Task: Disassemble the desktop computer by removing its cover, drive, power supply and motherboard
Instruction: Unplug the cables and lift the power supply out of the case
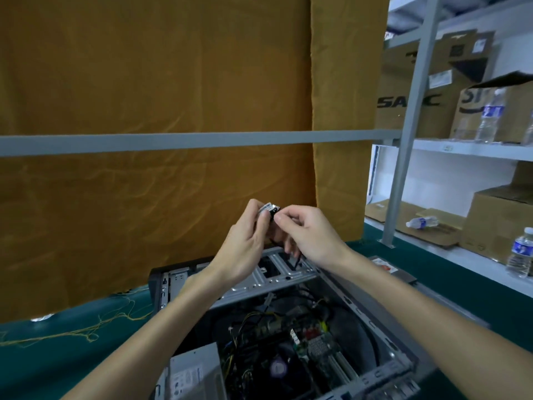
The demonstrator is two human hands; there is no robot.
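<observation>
Nearest the camera, the open case [288,327] lies on its side on the green desk [57,368], its cover off. Inside, the power supply [193,373] sits at the near left corner, and the motherboard [291,350] with its fan [278,368] and a tangle of cables [253,321] fills the middle. At the far end of the case a metal drive bracket [277,272] spans the width. Above that bracket both hands are raised together. The left hand [245,249] grips a small drive [266,209] with a pale label, fingers curled round its left side. The right hand [308,235] pinches the drive's right edge with thumb and forefinger, the other fingers curled under; a thin black cable [297,259] hangs from there down toward the bracket. A flat part [389,269] with a red-and-white label lies on the desk just right of the case. Loose yellow threads [86,333] trail over the desk at left. Behind hangs an ochre cloth [158,82] crossed by a grey bar [173,141]. To the far right, a white shelf [467,148] carries cardboard boxes [418,105] and water bottles [490,116].
</observation>
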